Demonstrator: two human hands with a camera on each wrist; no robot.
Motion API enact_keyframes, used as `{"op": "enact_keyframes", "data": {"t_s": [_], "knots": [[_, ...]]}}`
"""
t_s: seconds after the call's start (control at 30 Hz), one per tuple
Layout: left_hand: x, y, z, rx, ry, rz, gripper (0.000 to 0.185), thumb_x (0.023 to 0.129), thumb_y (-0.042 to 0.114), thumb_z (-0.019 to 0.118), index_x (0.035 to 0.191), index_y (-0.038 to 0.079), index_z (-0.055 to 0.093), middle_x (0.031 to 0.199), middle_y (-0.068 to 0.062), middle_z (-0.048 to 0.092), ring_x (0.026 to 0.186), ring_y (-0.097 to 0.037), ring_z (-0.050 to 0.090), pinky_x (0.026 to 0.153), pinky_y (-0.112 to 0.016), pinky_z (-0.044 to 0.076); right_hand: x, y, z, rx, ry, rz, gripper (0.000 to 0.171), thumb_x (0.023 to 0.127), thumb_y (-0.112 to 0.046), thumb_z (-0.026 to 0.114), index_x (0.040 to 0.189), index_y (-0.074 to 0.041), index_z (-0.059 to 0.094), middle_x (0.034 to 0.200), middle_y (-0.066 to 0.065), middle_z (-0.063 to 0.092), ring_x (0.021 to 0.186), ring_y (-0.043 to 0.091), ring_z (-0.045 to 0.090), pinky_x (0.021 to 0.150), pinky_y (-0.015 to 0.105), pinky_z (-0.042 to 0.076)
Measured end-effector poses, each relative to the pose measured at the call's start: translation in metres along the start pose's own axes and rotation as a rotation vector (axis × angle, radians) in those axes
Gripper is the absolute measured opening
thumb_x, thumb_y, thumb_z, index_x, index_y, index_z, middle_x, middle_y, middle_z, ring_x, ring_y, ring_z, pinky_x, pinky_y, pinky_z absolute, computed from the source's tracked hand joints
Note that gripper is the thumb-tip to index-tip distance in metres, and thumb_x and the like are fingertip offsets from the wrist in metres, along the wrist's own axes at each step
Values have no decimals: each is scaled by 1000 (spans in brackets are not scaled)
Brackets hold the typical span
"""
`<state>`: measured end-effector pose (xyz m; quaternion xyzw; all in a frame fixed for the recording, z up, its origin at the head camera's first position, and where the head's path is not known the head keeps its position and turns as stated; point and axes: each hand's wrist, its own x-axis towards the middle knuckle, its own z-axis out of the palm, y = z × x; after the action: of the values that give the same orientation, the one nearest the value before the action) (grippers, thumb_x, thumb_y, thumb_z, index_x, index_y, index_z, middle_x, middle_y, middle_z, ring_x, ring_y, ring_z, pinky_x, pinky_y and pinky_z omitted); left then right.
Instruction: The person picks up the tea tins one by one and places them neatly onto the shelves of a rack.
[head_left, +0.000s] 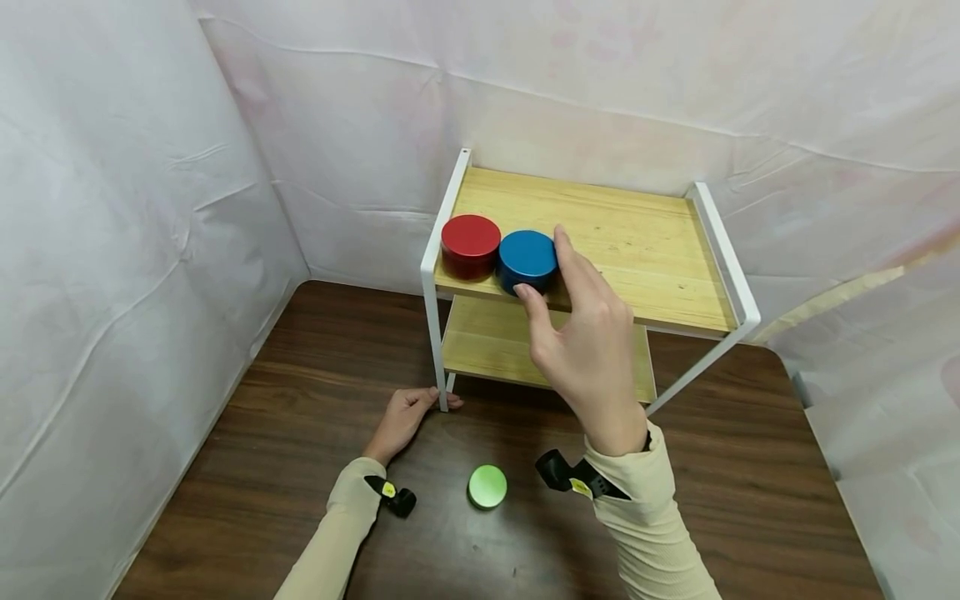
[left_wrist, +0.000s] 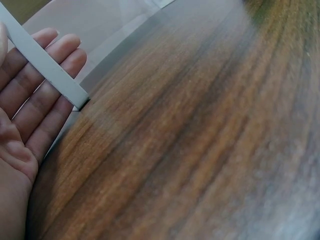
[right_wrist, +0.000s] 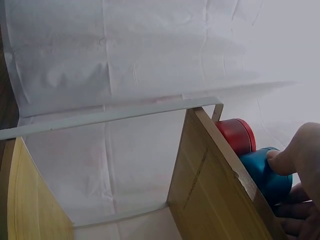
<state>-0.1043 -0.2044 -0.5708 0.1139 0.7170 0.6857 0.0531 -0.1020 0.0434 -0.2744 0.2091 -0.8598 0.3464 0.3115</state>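
My right hand (head_left: 588, 350) holds a round blue tin (head_left: 528, 257) between thumb and fingers, at the front of the upper shelf board (head_left: 637, 250). Close beside it on the left stands a red tin (head_left: 470, 242), also in the right wrist view, where the blue tin (right_wrist: 267, 172) sits under my thumb. Down at the tabletop, my left hand (head_left: 402, 421) holds the white front left leg (head_left: 437, 350) of the shelf rack. In the left wrist view, the fingers (left_wrist: 37, 107) lie behind that leg (left_wrist: 45, 62), with part of the thumb in front.
A small light green tin (head_left: 487, 487) stands on the dark wooden table (head_left: 300, 400), in front of the rack. Below the upper board is a lower shelf board (head_left: 495, 342). White cloth (head_left: 360, 150) hangs behind and at both sides.
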Motion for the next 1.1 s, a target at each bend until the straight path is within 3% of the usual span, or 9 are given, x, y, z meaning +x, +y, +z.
{"op": "enact_keyframes", "data": {"t_s": [0.23,0.43,0.8,1.03,1.1], "knots": [[3,-1,0,7,-7,13,41,113,35,51,114,8,82,115,-11,81,118,-18,74,106,-22,52,-1,3,-1,5,15,-4,64,99,-19,75,153,5,51,148,20,63,137,33,63,113,51,51],[-3,-5,0,18,2,-7,42,112,37,52,116,8,82,115,-11,81,118,-18,74,106,-21,52,-6,4,-1,16,21,-13,66,97,-18,77,153,6,51,148,19,64,136,30,64,112,48,53],[-1,-3,-1,4,3,11,41,113,34,52,116,6,81,114,-15,81,116,-22,75,105,-22,53,-25,10,-1,147,158,-131,65,92,3,75,152,4,52,148,19,64,137,32,63,119,33,46],[0,-3,-3,4,3,13,41,113,34,52,115,6,82,114,-13,81,117,-23,75,105,-22,53,-47,14,4,168,210,-221,63,88,11,71,149,10,53,147,24,63,136,34,63,120,33,45],[0,-3,-4,6,3,15,42,112,35,52,116,7,82,114,-13,81,118,-22,75,106,-22,53,-54,17,6,184,215,-249,60,91,9,68,149,11,52,150,25,60,139,33,61,121,35,45]]}}
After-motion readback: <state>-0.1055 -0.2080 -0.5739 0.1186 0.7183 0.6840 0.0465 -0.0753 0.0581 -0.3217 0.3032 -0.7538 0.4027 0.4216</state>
